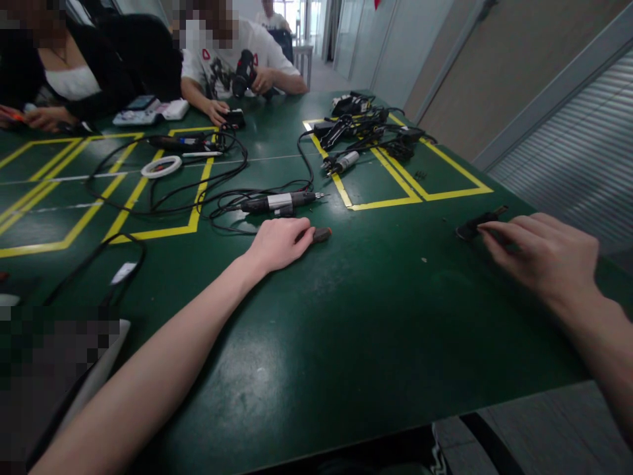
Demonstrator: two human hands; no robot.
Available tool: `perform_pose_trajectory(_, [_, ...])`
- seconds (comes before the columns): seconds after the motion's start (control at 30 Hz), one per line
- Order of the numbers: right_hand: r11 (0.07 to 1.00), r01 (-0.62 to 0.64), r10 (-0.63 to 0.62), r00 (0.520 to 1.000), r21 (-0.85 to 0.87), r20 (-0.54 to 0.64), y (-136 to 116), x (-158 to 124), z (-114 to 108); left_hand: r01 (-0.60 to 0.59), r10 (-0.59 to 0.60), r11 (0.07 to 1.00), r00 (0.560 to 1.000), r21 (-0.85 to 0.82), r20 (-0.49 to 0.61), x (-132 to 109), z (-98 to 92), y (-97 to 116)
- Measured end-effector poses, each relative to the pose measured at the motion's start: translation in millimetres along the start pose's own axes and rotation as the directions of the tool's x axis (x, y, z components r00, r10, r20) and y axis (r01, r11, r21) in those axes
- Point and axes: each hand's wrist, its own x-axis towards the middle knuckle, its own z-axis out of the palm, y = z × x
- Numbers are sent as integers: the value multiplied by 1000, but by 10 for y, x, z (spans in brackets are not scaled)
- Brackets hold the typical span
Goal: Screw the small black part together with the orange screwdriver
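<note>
My left hand (283, 241) rests on the green table, its fingers closed round a small dark stick-like piece (322, 235) with a reddish tip. Just beyond that hand lies a corded electric screwdriver (280, 202), black and silver, its bit pointing right. Over at the right side, my right hand (548, 254) pinches a small black piece (473, 225) between thumb and fingers, close to the tabletop. A brassy end shows at that piece's far side. What exactly either piece is I cannot make out.
Yellow tape outlines mark the table (316, 343). Cables and tools pile up at the back right (341, 132), with a silver-bodied tool (346, 162) nearby. A white ring (161, 167) lies left. Across sits a person (242, 39) holding a black drill (244, 72); another person is beside them.
</note>
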Motion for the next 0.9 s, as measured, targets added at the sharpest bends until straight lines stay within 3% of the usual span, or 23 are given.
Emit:
perform_pose_trajectory(0.13, [999, -44, 44, 999, 10, 15, -14, -7, 11, -137, 136, 990, 990, 28, 45, -56, 23, 153])
perform_pose_trajectory(0.23, [1000, -6, 6, 1000, -11, -12, -33, 18, 12, -196, 194, 980, 979, 43, 59, -70, 24, 216])
perform_pose_trajectory(0.53, [999, 39, -39, 998, -18, -45, -72, 80, -17, -218, 215, 974, 975, 59, 50, -64, 34, 224])
perform_pose_trajectory(0.8, [994, -104, 101, 993, 41, 64, -23, -73, 37, -216, 215, 975, 976, 45, 27, -57, 61, 213])
perform_pose_trajectory(0.9, [993, -94, 91, 994, 67, 53, -14, -93, 36, -204, 202, 978, 978, 38, 43, -51, 54, 210])
